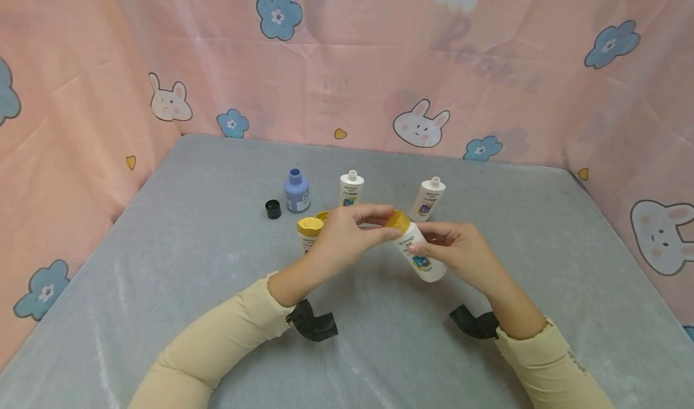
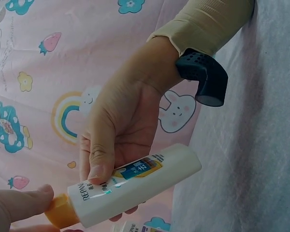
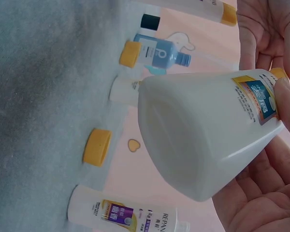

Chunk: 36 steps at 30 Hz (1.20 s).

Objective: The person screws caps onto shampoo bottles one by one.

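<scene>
A white bottle (image 1: 420, 263) with a yellow cap (image 1: 398, 221) is held tilted above the table, its base toward the lower right. My right hand (image 1: 461, 249) grips the bottle's body, thumb on the label side, as the left wrist view also shows. The fingers and thumb of my left hand (image 1: 347, 234) pinch the yellow cap at the top. The cap is on the bottle's neck; whether it is tight I cannot tell. In the right wrist view the bottle's base (image 3: 171, 133) faces the camera, and the cap is mostly hidden behind the right thumb.
Behind the hands stand two uncapped white bottles (image 1: 352, 186) and an uncapped blue bottle (image 1: 296, 192), with a black cap (image 1: 273, 209) beside it. A yellow-capped bottle (image 1: 310, 227) is partly hidden by my left hand. Two loose yellow caps (image 3: 97, 147) lie on the table.
</scene>
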### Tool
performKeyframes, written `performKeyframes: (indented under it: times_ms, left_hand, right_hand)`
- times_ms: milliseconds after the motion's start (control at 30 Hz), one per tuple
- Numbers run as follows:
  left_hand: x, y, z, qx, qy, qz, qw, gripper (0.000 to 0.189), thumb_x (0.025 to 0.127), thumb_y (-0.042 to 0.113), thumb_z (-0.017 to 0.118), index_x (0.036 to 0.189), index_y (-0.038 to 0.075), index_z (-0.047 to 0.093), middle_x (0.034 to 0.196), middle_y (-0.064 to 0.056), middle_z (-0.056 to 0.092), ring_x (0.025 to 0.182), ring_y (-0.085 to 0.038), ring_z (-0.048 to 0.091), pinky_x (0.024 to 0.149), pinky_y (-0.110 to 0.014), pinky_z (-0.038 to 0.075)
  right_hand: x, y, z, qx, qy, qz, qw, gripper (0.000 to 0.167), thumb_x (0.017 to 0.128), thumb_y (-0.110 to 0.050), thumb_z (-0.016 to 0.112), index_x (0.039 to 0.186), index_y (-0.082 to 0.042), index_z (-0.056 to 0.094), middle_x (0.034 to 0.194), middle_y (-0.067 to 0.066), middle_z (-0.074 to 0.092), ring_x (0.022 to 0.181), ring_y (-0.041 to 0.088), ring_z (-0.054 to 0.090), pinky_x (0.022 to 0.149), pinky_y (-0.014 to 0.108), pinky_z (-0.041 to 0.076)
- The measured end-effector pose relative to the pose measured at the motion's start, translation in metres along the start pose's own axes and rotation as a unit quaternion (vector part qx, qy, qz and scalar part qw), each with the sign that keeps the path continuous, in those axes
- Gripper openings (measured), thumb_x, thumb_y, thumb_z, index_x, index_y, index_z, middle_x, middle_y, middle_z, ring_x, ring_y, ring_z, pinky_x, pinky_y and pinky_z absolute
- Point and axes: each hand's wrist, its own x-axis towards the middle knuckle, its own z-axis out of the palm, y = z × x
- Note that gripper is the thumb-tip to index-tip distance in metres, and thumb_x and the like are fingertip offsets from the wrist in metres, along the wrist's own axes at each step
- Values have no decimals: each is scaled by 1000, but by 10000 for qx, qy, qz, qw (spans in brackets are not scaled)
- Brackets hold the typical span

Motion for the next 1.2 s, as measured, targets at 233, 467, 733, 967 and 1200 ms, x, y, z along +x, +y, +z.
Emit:
performKeyframes:
  times_ms: [233,467,733,967,1200]
  left_hand:
    - [1,-1,1,197,46,111,9997,35,85,21,80,118,12,73,112,-4,75,99,-15,72,81,-25,60]
    - [1,0,0,155,-162,273,9994,34,88,14,76,121,9,71,121,-7,71,103,-19,72,84,-25,60]
    - [2,0,-2,56,-429,448,9981,33,91,7,72,124,7,69,127,-8,69,108,-21,70,86,-24,59]
    - [2,1,-4,-162,-498,454,9976,37,90,7,72,127,6,67,128,-9,68,115,-22,68,90,-24,58]
    - [1,2,-4,-205,-413,279,9985,38,88,12,76,125,8,68,125,-6,70,111,-19,70,89,-24,58]
  right_hand:
    - [0,0,0,-8,-27,39,10000,40,89,-20,75,124,0,68,112,19,73,87,12,69,75,31,58]
    - [1,3,0,-27,-98,77,9999,41,90,-22,75,124,-1,68,114,19,72,89,12,71,76,29,58]
    - [1,3,-1,172,-220,137,9995,41,90,-20,75,124,1,68,113,19,73,88,9,70,76,29,58]
    - [0,1,-2,309,-279,128,9991,40,90,-17,74,124,3,67,113,20,72,87,6,69,76,28,58]
    - [-1,1,-3,475,-352,126,9982,40,91,-16,72,126,4,65,116,19,72,90,5,68,78,27,57]
